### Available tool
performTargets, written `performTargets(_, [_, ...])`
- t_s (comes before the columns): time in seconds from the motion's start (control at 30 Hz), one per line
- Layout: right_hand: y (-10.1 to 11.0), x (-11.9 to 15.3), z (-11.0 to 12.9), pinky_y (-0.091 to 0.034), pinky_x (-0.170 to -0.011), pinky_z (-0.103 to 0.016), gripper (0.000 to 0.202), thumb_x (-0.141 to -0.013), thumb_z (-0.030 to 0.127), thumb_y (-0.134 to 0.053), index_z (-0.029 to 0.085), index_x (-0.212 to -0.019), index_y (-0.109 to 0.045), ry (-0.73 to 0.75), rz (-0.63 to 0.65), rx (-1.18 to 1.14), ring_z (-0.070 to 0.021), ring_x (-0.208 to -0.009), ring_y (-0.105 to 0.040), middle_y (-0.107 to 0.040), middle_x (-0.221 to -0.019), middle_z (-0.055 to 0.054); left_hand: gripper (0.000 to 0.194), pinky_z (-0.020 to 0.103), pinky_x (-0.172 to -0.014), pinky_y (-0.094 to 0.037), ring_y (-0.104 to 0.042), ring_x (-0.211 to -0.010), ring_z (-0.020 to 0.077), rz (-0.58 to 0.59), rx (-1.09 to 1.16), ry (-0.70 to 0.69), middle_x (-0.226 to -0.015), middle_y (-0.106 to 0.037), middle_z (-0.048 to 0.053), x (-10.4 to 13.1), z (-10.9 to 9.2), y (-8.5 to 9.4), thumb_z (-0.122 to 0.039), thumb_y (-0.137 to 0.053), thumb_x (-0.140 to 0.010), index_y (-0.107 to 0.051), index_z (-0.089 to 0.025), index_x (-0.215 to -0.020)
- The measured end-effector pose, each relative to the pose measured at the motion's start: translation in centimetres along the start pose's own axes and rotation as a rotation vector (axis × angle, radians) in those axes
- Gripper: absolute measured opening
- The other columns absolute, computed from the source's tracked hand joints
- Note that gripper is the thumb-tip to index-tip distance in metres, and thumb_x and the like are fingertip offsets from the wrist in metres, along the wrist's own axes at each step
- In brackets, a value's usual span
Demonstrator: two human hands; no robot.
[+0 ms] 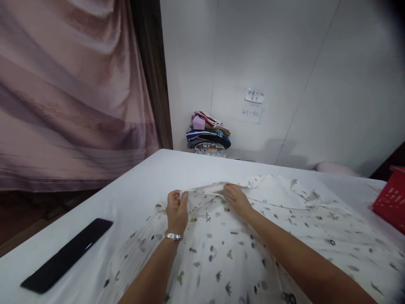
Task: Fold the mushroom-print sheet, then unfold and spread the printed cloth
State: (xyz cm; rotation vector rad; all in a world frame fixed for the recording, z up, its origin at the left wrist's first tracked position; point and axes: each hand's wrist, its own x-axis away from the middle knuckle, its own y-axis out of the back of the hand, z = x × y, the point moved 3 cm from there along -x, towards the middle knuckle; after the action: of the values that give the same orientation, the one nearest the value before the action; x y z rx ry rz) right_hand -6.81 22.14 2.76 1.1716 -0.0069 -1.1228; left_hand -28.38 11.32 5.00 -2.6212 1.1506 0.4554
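A white cloth with small printed motifs (218, 249) spreads over the table and off toward the lower right. My left hand (177, 211) pinches its upper edge between thumb and fingers; a silver bracelet (174, 236) circles that wrist. Farther right, my right hand (237, 200) is closed on the same edge, its fingertips partly hidden in the fold. Between the two hands the edge is lifted and stretched. Beyond my right hand, part of the cloth lies turned over, showing a plain white side.
The white table (171, 169) carries a long black flat object (68, 253) at left. A stack of folded fabrics (209, 135) stands by the back wall, below handwritten paper notes (253, 105). A red basket (390, 200) sits at right. A pink curtain (76, 93) hangs at left.
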Motion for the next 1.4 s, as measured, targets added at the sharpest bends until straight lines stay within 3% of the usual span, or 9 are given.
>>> performTargets(0.1, [-0.6, -0.6, 0.1, -0.038, -0.091, -0.039, 0.029, -0.078, 0.022, -0.05, 0.019, -0.106, -0.055, 0.047, 0.081, -0.013, -0.0206, -0.104, -0.047, -0.055, -0.109, -0.008, 0.026, 0.018, -0.04, -0.02, -0.026, -0.042, 0.0053, -0.024, 0.015, -0.014, -0.053, -0.028, -0.009, -0.1, -0.2, 0.2, -0.04, -0.054, -0.076, -0.044, -0.019, -0.087])
performTargets(0.33, [-1.4, 1.1, 1.7, -0.038, -0.086, -0.037, 0.031, -0.076, 0.026, -0.054, 0.017, -0.105, -0.052, 0.223, 0.101, 0.073, -0.0216, -0.098, -0.045, -0.053, -0.103, -0.01, 0.025, 0.018, -0.048, -0.031, -0.038, -0.049, 0.0068, -0.05, 0.067, -0.002, -0.06, -0.04, -0.007, -0.6, 0.3, 0.5, -0.039, -0.055, -0.075, -0.044, -0.02, -0.088])
performTargets(0.5, [-1.3, 0.9, 0.0, -0.039, -0.081, -0.036, 0.018, -0.081, 0.014, -0.043, 0.016, -0.09, -0.058, 0.112, 0.121, 0.213, -0.0206, -0.089, -0.048, -0.057, -0.093, -0.009, 0.026, 0.023, -0.063, -0.04, -0.054, -0.067, 0.0112, -0.015, 0.141, -0.008, -0.071, -0.054, -0.003, -0.8, 0.4, 0.5, -0.038, -0.055, -0.076, -0.042, -0.021, -0.09])
performTargets(0.73, [3.3, 1.5, -0.5, -0.038, -0.083, -0.034, 0.024, -0.085, 0.017, -0.035, 0.018, -0.1, -0.054, 0.145, 0.075, 0.12, -0.0186, -0.086, -0.051, -0.06, -0.092, -0.006, 0.026, 0.029, -0.074, -0.044, -0.06, -0.077, 0.0157, -0.028, 0.216, 0.006, -0.075, -0.061, 0.001, -1.4, -0.4, 1.0, -0.036, -0.055, -0.077, -0.036, -0.023, -0.09])
performTargets(0.8, [4.1, 1.5, -0.7, -0.038, -0.083, -0.034, 0.024, -0.087, 0.022, -0.037, 0.019, -0.104, -0.054, 0.075, 0.042, 0.105, -0.0192, -0.088, -0.052, -0.06, -0.096, -0.006, 0.026, 0.03, -0.073, -0.044, -0.06, -0.077, 0.0158, -0.044, 0.213, 0.005, -0.074, -0.062, 0.001, -1.5, -0.6, 1.1, -0.036, -0.055, -0.077, -0.036, -0.023, -0.09])
performTargets(0.9, [3.8, 1.1, -0.9, -0.039, -0.08, -0.034, 0.033, -0.085, 0.028, -0.041, 0.02, -0.115, -0.049, -0.068, 0.089, 0.117, -0.0204, -0.089, -0.053, -0.061, -0.097, -0.006, 0.026, 0.029, -0.072, -0.044, -0.06, -0.08, 0.0163, -0.058, 0.155, -0.007, -0.077, -0.063, 0.002, -1.5, -0.9, 1.3, -0.035, -0.054, -0.077, -0.037, -0.022, -0.091])
performTargets(1.0, [3.0, 0.4, -0.8, -0.038, -0.08, -0.034, 0.042, -0.084, 0.028, -0.041, 0.019, -0.125, -0.042, -0.111, 0.168, 0.193, -0.0209, -0.086, -0.054, -0.063, -0.091, -0.006, 0.025, 0.028, -0.072, -0.044, -0.06, -0.082, 0.016, -0.057, 0.125, -0.023, -0.078, -0.063, 0.002, -1.5, -1.0, 1.5, -0.035, -0.054, -0.078, -0.038, -0.022, -0.092])
performTargets(1.17, [2.8, -0.4, -0.4, -0.037, -0.077, -0.031, 0.033, -0.087, 0.026, -0.037, 0.021, -0.116, -0.051, -0.079, 0.164, 0.29, -0.0198, -0.079, -0.057, -0.065, -0.086, -0.006, 0.025, 0.025, -0.068, -0.043, -0.058, -0.075, 0.014, -0.109, 0.061, -0.037, -0.078, -0.062, 0.001, -1.6, -1.1, 1.9, -0.036, -0.054, -0.076, -0.041, -0.021, -0.09])
performTargets(1.4, [2.9, -1.0, -1.1, -0.035, -0.08, -0.033, 0.031, -0.087, 0.028, -0.038, 0.024, -0.112, -0.055, -0.081, 0.185, 0.326, -0.0195, -0.084, -0.058, -0.066, -0.093, -0.005, 0.024, 0.021, -0.056, -0.038, -0.05, -0.059, 0.0107, -0.166, -0.057, -0.026, -0.063, -0.05, -0.005, -1.4, -1.5, 2.0, -0.038, -0.055, -0.074, -0.044, -0.02, -0.087])
